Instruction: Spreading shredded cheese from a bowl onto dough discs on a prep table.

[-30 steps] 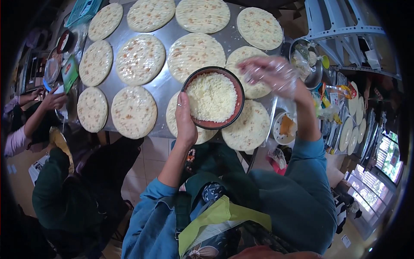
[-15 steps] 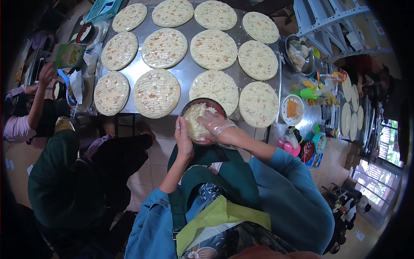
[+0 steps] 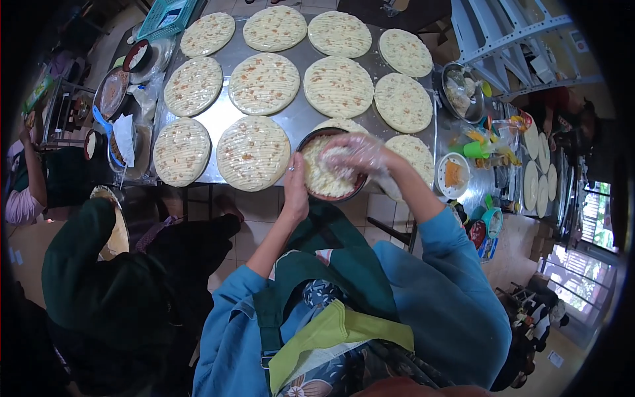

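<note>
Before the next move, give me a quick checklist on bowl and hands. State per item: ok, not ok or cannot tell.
1. Bowl held: ok. The left hand grips its left side.
2. Crumbs in the bowl: ok. Pale, loose-looking, plenty visible.
3. Right hand covered: ok. It wears a clear plastic glove.
4. Right sleeve clear of the bowl: ok. The cuff sits well up the forearm.
5. Crumbs gripped by the right fingers: cannot tell. Blur and the glove hide it.
6. Dough round behind the bowl fully in view: not ok. The bowl covers most of it.
</note>
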Demonstrator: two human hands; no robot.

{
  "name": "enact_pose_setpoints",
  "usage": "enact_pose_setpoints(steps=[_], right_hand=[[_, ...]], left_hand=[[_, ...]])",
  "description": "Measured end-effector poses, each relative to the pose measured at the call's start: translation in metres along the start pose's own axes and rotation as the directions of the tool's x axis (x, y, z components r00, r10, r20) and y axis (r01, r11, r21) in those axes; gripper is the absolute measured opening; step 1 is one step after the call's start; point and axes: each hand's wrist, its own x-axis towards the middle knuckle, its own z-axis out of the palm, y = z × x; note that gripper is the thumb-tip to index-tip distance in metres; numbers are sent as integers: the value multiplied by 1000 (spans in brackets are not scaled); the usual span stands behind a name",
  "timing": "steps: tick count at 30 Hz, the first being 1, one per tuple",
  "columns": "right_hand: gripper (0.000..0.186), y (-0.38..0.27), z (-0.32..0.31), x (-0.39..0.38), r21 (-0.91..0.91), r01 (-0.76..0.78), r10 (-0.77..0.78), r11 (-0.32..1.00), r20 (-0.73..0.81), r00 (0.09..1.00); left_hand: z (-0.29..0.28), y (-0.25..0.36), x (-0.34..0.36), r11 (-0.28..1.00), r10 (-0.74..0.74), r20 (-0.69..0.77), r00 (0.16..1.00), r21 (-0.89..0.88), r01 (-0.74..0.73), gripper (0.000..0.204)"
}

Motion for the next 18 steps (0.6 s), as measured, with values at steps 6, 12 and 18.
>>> enact_pose_setpoints(steps=[6, 12, 18], right_hand=[[35, -35, -100, 45, 39, 20, -16, 999, -102, 995], [37, 8, -148, 119, -293, -166, 66, 942, -321, 945], [27, 30, -179, 165, -525, 7, -194, 851, -304, 933]], left_hand=[[6, 12, 52, 997, -64, 34, 997, -36, 65, 55], [-21, 27, 57, 996, -61, -60, 996, -62, 58, 50], [-49, 46, 47, 995, -98, -124, 987, -31, 95, 49]])
